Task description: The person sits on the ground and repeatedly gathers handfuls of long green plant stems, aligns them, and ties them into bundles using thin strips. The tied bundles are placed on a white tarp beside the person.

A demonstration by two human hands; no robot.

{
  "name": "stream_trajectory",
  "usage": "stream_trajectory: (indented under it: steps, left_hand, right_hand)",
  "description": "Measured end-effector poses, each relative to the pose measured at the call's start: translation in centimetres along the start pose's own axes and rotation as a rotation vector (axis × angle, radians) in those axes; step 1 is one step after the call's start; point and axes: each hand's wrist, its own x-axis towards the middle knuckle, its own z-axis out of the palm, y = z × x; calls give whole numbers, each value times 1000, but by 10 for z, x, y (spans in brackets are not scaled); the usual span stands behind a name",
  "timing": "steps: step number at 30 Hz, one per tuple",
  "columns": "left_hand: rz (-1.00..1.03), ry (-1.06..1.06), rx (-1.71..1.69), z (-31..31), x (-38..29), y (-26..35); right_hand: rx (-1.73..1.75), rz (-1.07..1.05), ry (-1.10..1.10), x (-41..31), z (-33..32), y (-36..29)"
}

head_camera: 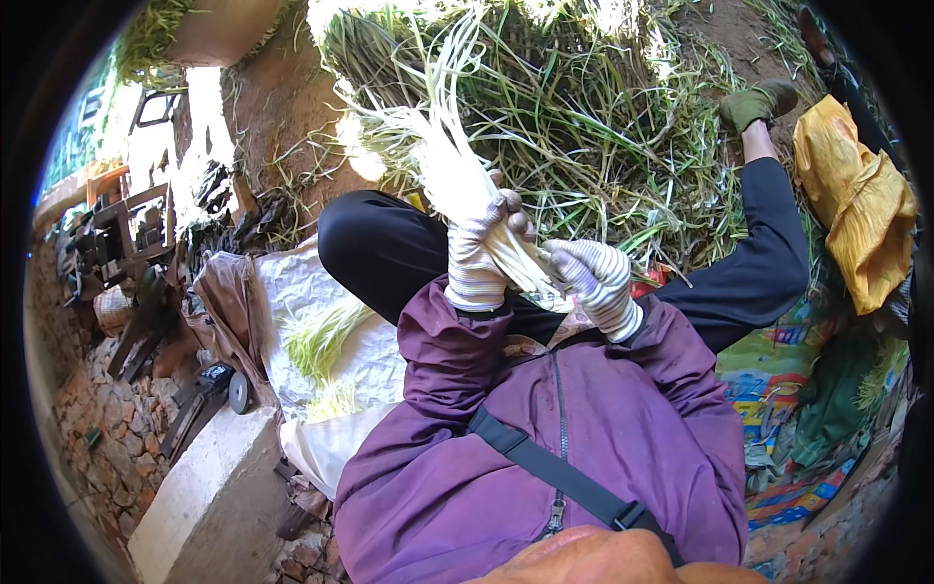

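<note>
My left hand [478,248], in a striped knit glove with grey fingertips, is closed around a bundle of long, pale, leafy stalks [456,164]. Their thin tops fan out away from me, and the white cut ends point down towards my lap. At those lower ends my right hand [600,281], in a matching glove, pinches at the side of the bundle with bent fingers. What exactly lies between its fingertips is partly hidden. Just beyond both hands rises a large heap of green and straw-coloured stalks [584,131].
A smaller bunch of pale green stalks [325,336] lies on a white sheet [281,292] at left. Near it are a concrete block [211,482] and wooden scraps [149,226]. A yellow plastic sack [850,204] sits at right, close to another person's foot [813,36].
</note>
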Motion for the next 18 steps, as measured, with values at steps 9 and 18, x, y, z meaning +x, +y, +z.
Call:
stream_trajectory:
  steps: [9,18]
  left_hand:
    - [330,-129,143,38,-19,52]
    - [360,455,479,10,39,10]
  right_hand:
    - [-1356,188,-144,68,-74,91]
    - [-321,493,-357,139,16,146]
